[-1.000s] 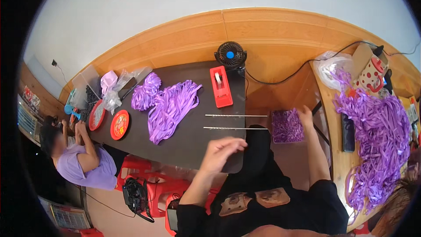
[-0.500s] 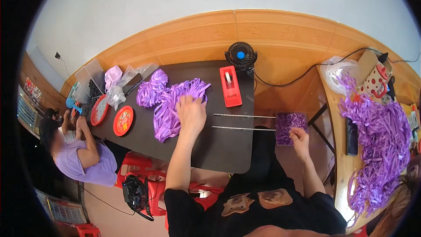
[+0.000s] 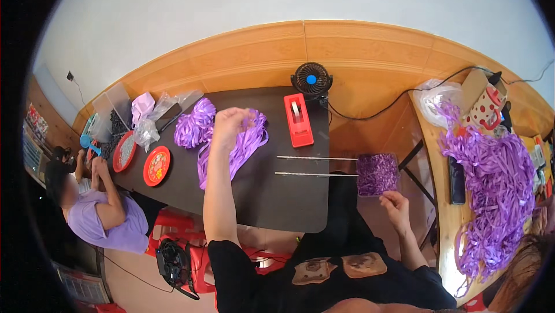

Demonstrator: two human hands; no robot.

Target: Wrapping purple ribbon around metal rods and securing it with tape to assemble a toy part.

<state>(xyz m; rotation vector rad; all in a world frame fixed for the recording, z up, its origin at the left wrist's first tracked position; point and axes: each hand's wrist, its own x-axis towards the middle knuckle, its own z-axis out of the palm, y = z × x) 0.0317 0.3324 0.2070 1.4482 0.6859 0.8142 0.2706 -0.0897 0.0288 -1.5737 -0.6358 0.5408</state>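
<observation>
My left hand [image 3: 231, 125] is held over the loose bundle of shiny purple ribbons [image 3: 243, 150] on the dark table, its fingers curled together; whatever may be in them is hidden. A rounder purple ribbon bunch [image 3: 195, 125] lies just left of it. My right hand [image 3: 398, 210] is closed in a pinch at the near right corner of a square purple box [image 3: 377, 175] that looks full of shredded strips. I cannot make out anything between those fingertips. Two thin metal rods [image 3: 315, 158] run from the box leftward over the table.
A red tape dispenser [image 3: 298, 121] and a small black fan [image 3: 311, 79] stand at the table's far right. Red dishes [image 3: 156, 165] sit at left, near a co-worker in a lilac top [image 3: 107, 220]. The wooden table at right bears a large purple ribbon heap [image 3: 494, 197] and a phone [image 3: 457, 180].
My left hand has moved up and left over the ribbon bundle, its fingers now curled. My right hand has drawn from over the purple box down to its near corner.
</observation>
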